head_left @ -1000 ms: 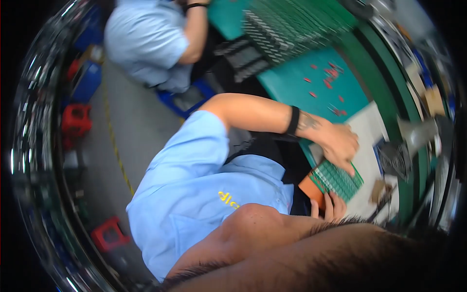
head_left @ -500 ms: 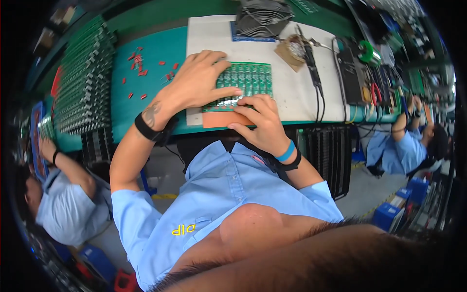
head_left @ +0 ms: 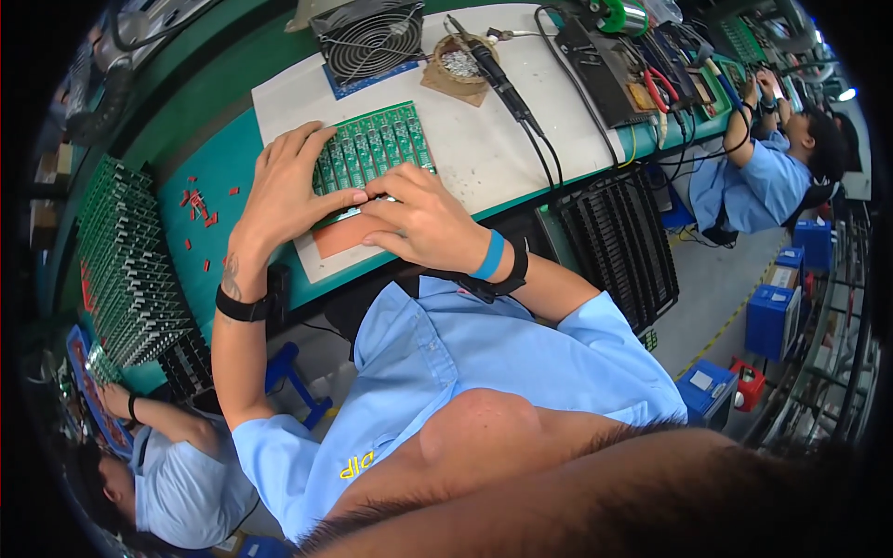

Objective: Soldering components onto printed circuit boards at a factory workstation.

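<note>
The green circuit board [head_left: 379, 144] lies on the white sheet [head_left: 479, 139] over the desk [head_left: 240, 156], directly beyond the right hand [head_left: 423, 219] and to the right of the left hand [head_left: 286, 193]. Its far edge runs slantwise, the right end farther from the body; that seems to be its long axis, though the hands hide part of the outline. The left hand covers the left end, thumb spread from its fingers and laid along the near edge; whether it grips, I cannot tell. The right hand is nearer the near edge's middle, fingers bent above the orange piece [head_left: 349, 235]; whether they pinch anything is hidden.
</note>
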Demonstrator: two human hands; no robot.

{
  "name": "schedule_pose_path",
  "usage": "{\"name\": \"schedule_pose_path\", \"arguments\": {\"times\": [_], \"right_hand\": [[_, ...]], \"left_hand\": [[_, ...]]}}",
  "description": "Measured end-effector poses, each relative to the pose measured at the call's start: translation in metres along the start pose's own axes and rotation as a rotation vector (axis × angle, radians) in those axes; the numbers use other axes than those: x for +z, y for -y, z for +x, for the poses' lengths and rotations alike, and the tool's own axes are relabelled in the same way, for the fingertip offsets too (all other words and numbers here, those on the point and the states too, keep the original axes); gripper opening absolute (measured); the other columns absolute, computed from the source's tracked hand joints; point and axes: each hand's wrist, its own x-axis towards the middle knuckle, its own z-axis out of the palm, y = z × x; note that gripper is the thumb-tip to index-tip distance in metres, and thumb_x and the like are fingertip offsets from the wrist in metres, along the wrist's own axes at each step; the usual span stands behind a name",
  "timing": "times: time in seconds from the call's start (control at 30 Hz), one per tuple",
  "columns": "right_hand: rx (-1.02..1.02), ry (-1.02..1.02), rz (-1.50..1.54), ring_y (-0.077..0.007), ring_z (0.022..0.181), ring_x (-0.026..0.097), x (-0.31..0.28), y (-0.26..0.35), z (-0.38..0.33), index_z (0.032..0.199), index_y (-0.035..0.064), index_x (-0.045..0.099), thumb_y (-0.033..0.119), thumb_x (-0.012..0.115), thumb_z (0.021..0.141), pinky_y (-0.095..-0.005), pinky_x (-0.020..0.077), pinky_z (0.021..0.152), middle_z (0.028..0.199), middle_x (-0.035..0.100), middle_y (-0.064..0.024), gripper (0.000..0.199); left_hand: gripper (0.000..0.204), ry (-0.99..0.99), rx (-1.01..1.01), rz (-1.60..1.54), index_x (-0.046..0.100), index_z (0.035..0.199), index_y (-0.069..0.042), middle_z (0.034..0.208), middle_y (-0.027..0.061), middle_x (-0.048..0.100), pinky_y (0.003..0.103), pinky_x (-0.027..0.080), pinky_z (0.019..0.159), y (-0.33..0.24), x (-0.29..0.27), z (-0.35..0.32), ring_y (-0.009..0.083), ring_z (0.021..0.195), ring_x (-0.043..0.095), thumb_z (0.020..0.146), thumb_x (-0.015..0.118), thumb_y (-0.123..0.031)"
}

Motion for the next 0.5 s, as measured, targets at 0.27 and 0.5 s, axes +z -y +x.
{"name": "schedule_pose_path", "arguments": {"times": [0.27, 0.5], "right_hand": [[0.690, -0.534, 1.124, -0.0201, 0.107, 0.062, -0.040, -0.035, -0.017, 0.143, 0.0094, 0.057, 0.030, 0.072, 0.103, -0.0364, 0.0513, 0.093, 0.125, 0.066, -0.0112, 0.048], [0.723, -0.837, 1.326, -0.0195, 0.108, 0.062, -0.049, -0.052, 0.001, 0.153, 0.0067, 0.044, 0.033, 0.054, 0.114, -0.0359, 0.0518, 0.093, 0.128, 0.065, -0.0122, 0.048]], "left_hand": [[0.095, -0.014, -0.008, 0.006, 0.055, 0.149, -0.002, 0.155, 0.0215, 0.051, 0.050, 0.032, 0.123, -0.014, -0.006, 0.005, 0.0395, 0.145, 0.045, 0.074, 0.091, -0.048], [0.089, -0.044, 0.074, -0.169, 0.056, 0.148, -0.003, 0.148, 0.0211, 0.058, 0.052, 0.034, 0.121, -0.057, 0.009, 0.044, 0.0398, 0.139, 0.052, 0.079, 0.088, -0.048]]}}
